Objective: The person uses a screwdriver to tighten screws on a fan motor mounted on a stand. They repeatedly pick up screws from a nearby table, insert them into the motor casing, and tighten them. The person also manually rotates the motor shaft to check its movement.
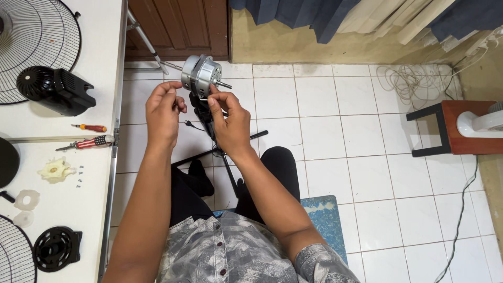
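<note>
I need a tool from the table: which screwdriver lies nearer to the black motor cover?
The small orange-handled screwdriver; the striped-handled one lies below it, farther from the cover.

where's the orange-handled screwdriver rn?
Head view, far left: the orange-handled screwdriver lies on the white table, just above the striped-handled pliers and below the black motor cover, clear of both hands.

Home room used as makeshift fan-repair spot. White tiled floor, wooden door, dark curtain, coiled cable. White table beside seated person carries fan grille, black motor cover, screwdrivers, loose screws.
</note>
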